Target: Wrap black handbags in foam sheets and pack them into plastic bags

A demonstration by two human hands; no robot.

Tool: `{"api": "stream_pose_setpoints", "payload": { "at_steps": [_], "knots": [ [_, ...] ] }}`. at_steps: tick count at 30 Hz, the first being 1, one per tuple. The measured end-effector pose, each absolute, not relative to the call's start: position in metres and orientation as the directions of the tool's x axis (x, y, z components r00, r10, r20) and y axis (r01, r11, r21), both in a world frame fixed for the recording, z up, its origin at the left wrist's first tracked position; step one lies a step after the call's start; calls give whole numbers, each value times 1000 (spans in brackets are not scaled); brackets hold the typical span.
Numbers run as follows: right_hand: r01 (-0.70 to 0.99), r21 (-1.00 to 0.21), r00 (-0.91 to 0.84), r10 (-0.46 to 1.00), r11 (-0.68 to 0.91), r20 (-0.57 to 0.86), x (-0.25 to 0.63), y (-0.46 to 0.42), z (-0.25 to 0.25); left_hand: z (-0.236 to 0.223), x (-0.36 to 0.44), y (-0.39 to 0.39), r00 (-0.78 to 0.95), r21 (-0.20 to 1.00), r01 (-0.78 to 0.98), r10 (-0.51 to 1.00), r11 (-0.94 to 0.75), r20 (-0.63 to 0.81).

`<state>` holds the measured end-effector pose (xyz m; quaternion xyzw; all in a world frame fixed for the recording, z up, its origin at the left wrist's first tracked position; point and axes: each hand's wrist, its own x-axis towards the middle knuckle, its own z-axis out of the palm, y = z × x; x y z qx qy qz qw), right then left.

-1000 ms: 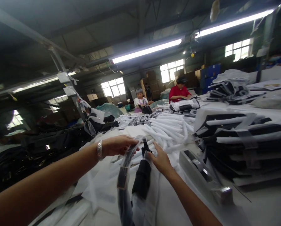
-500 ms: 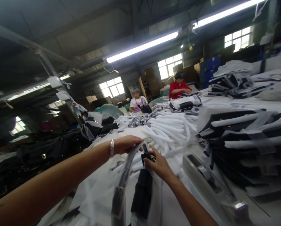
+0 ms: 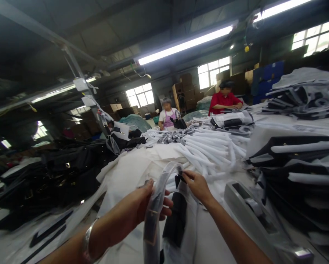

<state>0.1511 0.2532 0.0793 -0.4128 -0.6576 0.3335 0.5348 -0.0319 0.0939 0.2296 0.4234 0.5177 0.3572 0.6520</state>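
A black bag [image 3: 175, 216], partly in clear plastic, stands in front of me. Its looped strap [image 3: 152, 220], with a buckle-like metal frame, is sleeved in clear film. My right hand [image 3: 199, 187] is closed in a pinch on the strap near the top of the loop, beside a small black tab. My left hand [image 3: 135, 207], a bracelet on its wrist, is behind the strap's left side. Its thumb points up on one side and its spread fingers show on the other; the strap hides part of the palm.
A grey tape dispenser [image 3: 252, 209] stands to the right, beside stacked black bags [image 3: 299, 187]. White padded tubes [image 3: 205, 146] and white sheets [image 3: 134, 165] cover the table ahead. Black bags [image 3: 62, 168] are heaped at left. Two co-workers, one in a red shirt [image 3: 222, 101], are across the table.
My left hand has come off the top of the strap and moved down and nearer, its fingers spreading. My right hand has shifted up to the strap's top. The view has turned slightly left.
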Motion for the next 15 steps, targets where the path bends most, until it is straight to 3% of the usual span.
{"api": "stream_pose_setpoints", "payload": {
  "at_steps": [5,10,13,14,15],
  "knots": [
    [237,-876,45,896,421,443,153,239,83,217,-22,57,175,941,-134,942,310,-286],
    [310,-861,111,884,403,454,164,195,97,200,-27,52,204,977,-163,973,139,-105],
    [407,-862,113,920,301,375,177,164,90,171,-61,72,102,983,178,994,-53,35],
    [452,-854,112,934,257,340,182,155,83,156,-77,81,45,920,380,995,-98,87],
    [469,-853,98,947,227,306,185,148,74,140,-93,90,3,888,451,996,-85,94]
  ]
}}
